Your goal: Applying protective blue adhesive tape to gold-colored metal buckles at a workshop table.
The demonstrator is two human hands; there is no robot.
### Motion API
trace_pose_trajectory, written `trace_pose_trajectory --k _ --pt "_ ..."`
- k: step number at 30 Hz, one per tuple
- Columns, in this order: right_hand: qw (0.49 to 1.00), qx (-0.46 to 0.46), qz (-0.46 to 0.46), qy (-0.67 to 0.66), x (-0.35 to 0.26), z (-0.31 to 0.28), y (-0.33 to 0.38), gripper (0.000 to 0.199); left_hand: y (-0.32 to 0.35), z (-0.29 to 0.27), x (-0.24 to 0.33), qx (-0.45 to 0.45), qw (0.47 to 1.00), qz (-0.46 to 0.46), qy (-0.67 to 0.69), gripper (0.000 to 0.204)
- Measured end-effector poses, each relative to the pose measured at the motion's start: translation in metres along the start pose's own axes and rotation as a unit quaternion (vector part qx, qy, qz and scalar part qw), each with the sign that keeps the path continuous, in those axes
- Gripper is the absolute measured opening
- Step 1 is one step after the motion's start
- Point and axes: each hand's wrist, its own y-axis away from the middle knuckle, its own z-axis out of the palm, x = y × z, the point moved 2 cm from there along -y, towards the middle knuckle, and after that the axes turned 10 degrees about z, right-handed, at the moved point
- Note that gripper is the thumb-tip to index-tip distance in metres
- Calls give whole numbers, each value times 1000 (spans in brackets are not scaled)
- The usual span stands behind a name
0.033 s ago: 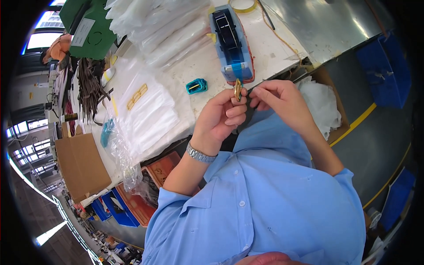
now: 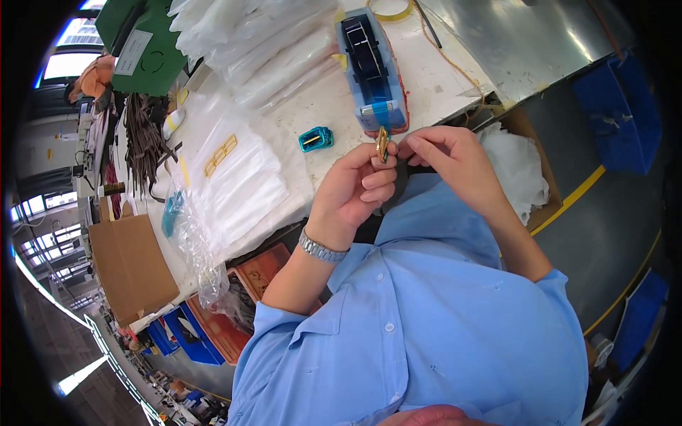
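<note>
A small gold metal buckle (image 2: 383, 145) is pinched upright between the thumb and forefinger of my left hand (image 2: 355, 186), just before the front end of a tape dispenser (image 2: 376, 106). Blue film from the dispenser's roll reaches its front edge, close above the buckle. My right hand (image 2: 455, 160) is at the buckle's right side, thumb and forefinger closed together. Whatever lies between those fingertips is too small to make out. Left of the dispenser, a shiny blue-wrapped metal piece (image 2: 315, 139) lies on the white worktable (image 2: 298, 106).
Gold rectangular frames (image 2: 220, 156) lie on white plastic sheets (image 2: 241, 184) at the left. Stacked clear bags (image 2: 256, 50) cover the table's far side. A yellow tape ring (image 2: 392, 8) is behind the dispenser. A cardboard box (image 2: 135, 266) stands left, and a white bag (image 2: 515, 170) fills a carton right.
My right hand has shifted slightly left, its fingertips closer to the buckle. My left hand keeps the buckle in the same place.
</note>
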Motion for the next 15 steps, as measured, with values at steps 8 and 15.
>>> trace_pose_trajectory --k 8,15 --pt "942 -103 68 -313 9 22 -24 31 0 11 4 22 995 -45 82 23" --pt "864 -178 111 -458 15 33 -30 30 2 17 4 61 987 -59 139 24"
